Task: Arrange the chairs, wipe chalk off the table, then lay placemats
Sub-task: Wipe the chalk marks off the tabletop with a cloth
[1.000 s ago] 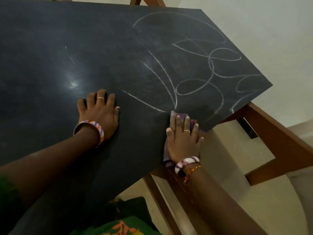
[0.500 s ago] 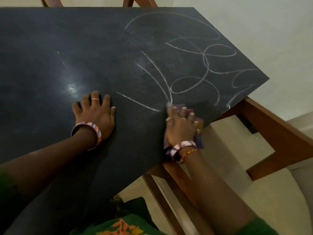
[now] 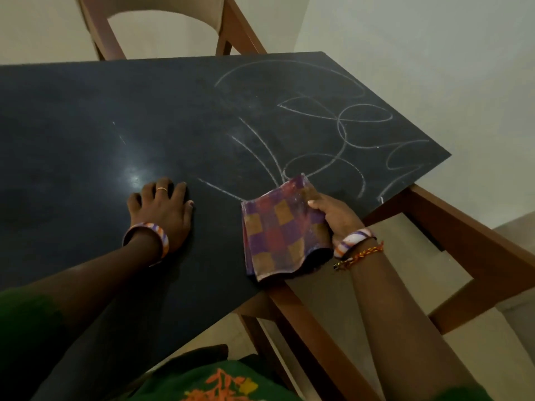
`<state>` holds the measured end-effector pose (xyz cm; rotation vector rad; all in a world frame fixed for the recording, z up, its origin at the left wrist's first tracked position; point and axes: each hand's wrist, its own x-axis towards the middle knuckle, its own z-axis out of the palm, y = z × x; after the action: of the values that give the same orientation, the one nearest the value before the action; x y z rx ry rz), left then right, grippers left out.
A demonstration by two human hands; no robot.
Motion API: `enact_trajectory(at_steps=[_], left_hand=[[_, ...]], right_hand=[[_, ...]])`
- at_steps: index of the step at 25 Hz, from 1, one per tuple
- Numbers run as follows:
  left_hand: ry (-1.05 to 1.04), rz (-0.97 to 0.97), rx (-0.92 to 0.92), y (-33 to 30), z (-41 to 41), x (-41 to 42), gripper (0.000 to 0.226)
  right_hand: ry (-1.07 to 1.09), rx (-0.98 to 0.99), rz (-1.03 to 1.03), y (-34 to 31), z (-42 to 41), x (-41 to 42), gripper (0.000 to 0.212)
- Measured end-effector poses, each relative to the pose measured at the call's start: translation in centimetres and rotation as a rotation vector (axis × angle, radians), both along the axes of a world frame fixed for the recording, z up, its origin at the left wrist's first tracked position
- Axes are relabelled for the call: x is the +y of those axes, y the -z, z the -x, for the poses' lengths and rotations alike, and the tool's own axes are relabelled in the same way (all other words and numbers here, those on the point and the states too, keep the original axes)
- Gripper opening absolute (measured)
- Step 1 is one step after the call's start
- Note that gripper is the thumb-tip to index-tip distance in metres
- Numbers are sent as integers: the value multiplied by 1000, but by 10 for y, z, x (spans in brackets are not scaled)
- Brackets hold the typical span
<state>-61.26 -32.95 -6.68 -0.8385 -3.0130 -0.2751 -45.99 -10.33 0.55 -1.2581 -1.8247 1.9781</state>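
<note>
Two hands on worktop (image 3: 86, 117): left hand (image 3: 162, 209) spread flat, likely bracing; right hand (image 3: 335, 218) pinches folded cloth (image 3: 283, 230) at near edge, lifted as if to check it. Chalk (image 3: 333, 134) loops remain beyond it, unwiped.

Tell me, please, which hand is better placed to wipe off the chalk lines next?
The right hand, probably: it already grips the checked cloth right beside the chalk lines. The left hand rests flat on bare table, holding nothing.
</note>
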Motion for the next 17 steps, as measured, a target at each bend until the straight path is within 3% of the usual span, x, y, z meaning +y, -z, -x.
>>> enact_trajectory(at_steps=[2, 6, 8, 10, 12, 14, 17], left_hand=[[-4, 4, -18, -3, 0, 0, 47], [-13, -121, -48, -15, -9, 6, 60], [137, -186, -236, -27, -16, 29, 85], [293, -277, -555, -45, -22, 57, 97], [331, -405, -718, -62, -23, 77, 60], [368, -413, -769, -80, -23, 86, 20], [461, -348, -785, -115, -33, 95, 13]], right_hand=[[12, 42, 104, 8, -1, 8, 27], [-150, 57, -106, 7, 0, 2, 38], [-230, 159, -78, 3, -7, 0, 47], [-262, 260, 0, -3, -13, 2, 48], [-225, 299, 18, -6, -22, 9, 49], [-134, 313, 29, -6, -35, 16, 49], [-29, 275, -63, -5, -51, 22, 46]])
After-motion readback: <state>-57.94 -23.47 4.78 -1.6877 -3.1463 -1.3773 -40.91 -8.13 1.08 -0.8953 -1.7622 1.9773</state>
